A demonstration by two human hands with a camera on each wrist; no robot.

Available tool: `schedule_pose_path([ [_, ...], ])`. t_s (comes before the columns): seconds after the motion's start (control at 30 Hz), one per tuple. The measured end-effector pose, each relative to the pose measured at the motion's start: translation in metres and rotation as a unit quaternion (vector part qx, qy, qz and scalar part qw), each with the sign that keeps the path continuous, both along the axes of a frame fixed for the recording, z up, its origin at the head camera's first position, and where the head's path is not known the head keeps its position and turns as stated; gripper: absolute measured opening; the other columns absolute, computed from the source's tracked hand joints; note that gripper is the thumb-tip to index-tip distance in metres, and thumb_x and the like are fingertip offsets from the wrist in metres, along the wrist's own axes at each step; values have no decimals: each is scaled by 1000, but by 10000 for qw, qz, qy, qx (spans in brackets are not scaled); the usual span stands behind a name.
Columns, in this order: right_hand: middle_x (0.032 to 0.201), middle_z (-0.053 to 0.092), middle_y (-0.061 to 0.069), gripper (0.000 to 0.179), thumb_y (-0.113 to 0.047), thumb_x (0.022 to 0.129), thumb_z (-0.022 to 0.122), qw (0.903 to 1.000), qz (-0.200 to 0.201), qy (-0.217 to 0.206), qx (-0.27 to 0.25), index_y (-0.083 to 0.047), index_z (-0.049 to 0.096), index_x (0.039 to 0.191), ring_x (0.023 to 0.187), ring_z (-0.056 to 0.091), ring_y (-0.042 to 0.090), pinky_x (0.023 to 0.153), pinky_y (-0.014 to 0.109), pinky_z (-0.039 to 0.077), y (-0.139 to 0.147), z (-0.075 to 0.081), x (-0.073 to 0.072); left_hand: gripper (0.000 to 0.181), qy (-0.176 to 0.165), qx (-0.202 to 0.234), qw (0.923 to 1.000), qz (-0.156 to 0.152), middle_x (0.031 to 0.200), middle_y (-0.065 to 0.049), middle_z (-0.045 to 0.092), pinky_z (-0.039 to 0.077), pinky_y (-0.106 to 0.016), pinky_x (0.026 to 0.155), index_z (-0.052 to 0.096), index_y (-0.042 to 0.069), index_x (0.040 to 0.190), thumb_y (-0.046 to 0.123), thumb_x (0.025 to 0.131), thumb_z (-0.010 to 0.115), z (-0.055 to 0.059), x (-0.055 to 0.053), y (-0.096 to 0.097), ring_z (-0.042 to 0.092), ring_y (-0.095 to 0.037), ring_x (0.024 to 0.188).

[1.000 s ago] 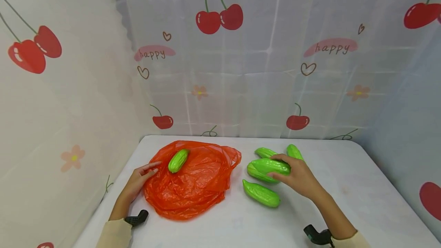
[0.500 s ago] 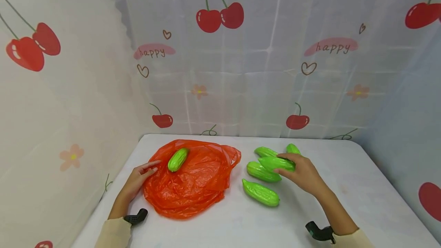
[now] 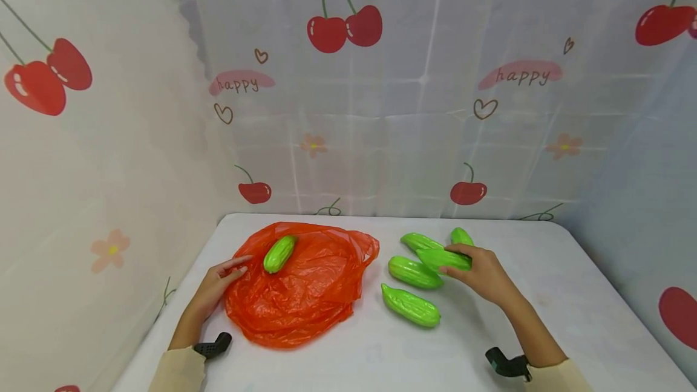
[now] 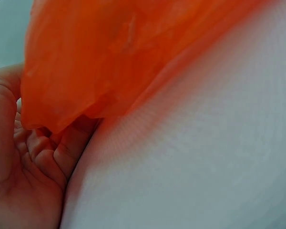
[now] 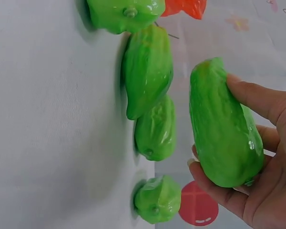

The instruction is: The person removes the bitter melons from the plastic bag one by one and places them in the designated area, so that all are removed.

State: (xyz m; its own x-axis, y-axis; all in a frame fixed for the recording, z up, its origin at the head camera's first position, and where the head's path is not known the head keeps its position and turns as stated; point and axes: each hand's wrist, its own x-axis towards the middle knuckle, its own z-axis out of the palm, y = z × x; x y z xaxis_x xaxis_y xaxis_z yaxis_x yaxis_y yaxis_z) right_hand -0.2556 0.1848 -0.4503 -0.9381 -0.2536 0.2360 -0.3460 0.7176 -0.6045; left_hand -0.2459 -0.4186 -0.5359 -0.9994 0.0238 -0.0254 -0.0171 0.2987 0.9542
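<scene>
My right hand (image 3: 484, 271) holds a green ridged gourd (image 5: 224, 129) between thumb and fingers. In the right wrist view the gourd is raised off the white table, its stem end toward the palm. Close by lie several similar gourds, one (image 3: 415, 272) just left of the held one and another (image 3: 410, 305) nearer the front. A crumpled orange-red plastic bag (image 3: 305, 301) is spread at the left, with a single gourd (image 3: 280, 254) lying on it. The left hand (image 3: 215, 286) grips the bag's left edge; in the left wrist view its fingers curl partly behind the film (image 4: 86, 62).
The white table (image 3: 370, 356) has its back edge against a curtain (image 3: 381, 138) printed with cherries. Two more gourds lie behind the held one, at the left (image 3: 419, 241) and right (image 3: 461, 236). Black cameras are strapped to both wrists.
The right hand has drawn its gourd a little to the right, off the gourd it overlapped, which now shows more fully. The left hand and the bag have stayed put.
</scene>
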Motion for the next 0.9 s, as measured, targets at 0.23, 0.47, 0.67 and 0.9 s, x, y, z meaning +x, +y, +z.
schedule_pose_path([
  [0.23,120,68,23,49,-31,86,83,10000,-41,-13,61,0,70,121,114,61,43,92,60,51,6,-4,-4,45,56,10,10000,-15,154,-16,44,55,-24,90,58,13,145,31,103,60,0,1,0,54,-2,118],
  [0.47,121,68,23,47,-30,86,82,9998,-184,27,120,-1,71,121,116,60,44,94,62,49,9,-6,-6,45,215,99,9997,-81,154,-19,44,52,-19,91,56,7,145,27,104,60,1,2,1,50,2,120],
  [0.67,121,68,24,46,-29,86,83,9997,-217,-16,60,0,72,120,115,60,44,95,62,49,10,-10,-7,46,201,80,9997,-86,155,-18,43,51,-19,92,56,8,145,28,104,59,2,2,2,48,1,122],
  [0.9,121,68,24,47,-28,87,82,9995,-305,-66,14,2,71,120,115,60,44,95,61,49,14,-17,-11,46,136,96,9999,-23,155,-18,43,53,-20,90,56,8,145,29,103,60,2,3,2,50,-2,121],
])
